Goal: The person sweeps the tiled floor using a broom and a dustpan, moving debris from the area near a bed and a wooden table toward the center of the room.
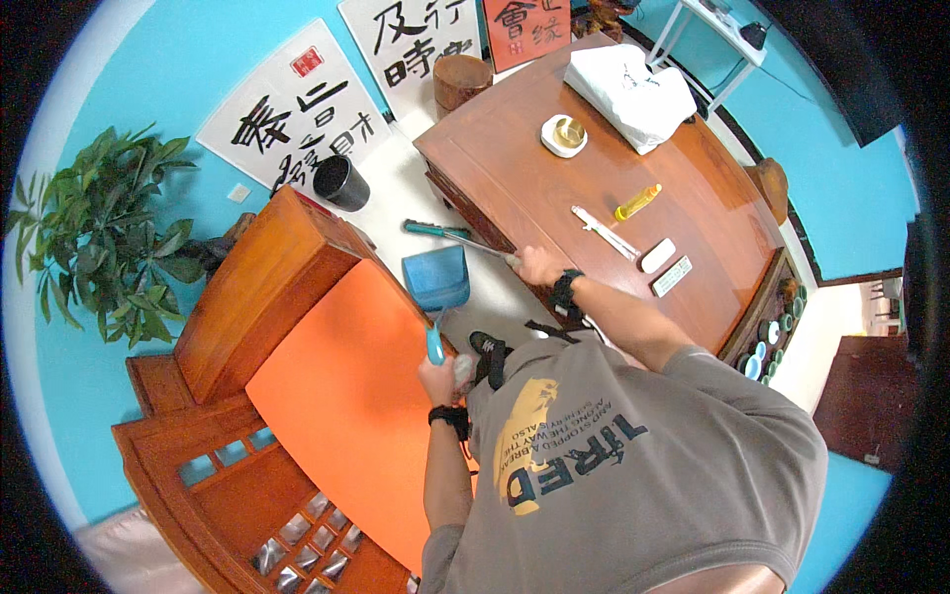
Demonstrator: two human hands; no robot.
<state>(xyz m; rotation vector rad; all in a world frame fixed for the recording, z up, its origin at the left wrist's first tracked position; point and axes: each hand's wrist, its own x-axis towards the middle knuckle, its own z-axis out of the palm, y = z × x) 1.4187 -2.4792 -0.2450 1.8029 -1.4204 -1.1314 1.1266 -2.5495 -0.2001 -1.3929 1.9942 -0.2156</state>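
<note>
My left hand (435, 380) is closed around the handle of a blue dustpan (436, 281), whose pan hangs over the pale floor between the bench and the table. A pale, crumpled-looking thing (462, 368) is beside my left fingers; I cannot make out what it is. My right hand (539, 266) grips the end of a small broom (435, 230) by its thin handle, next to the table's edge. The broom's green head points left, just beyond the dustpan and apart from it.
A wooden table (515, 188) on the right bears a white bag (628, 94), a cup on a white dish (566, 135) and a yellow tube (638, 202). On the left stand a wooden bench with an orange cushion (336, 396), a black bin (341, 185) and a leafy plant (104, 238).
</note>
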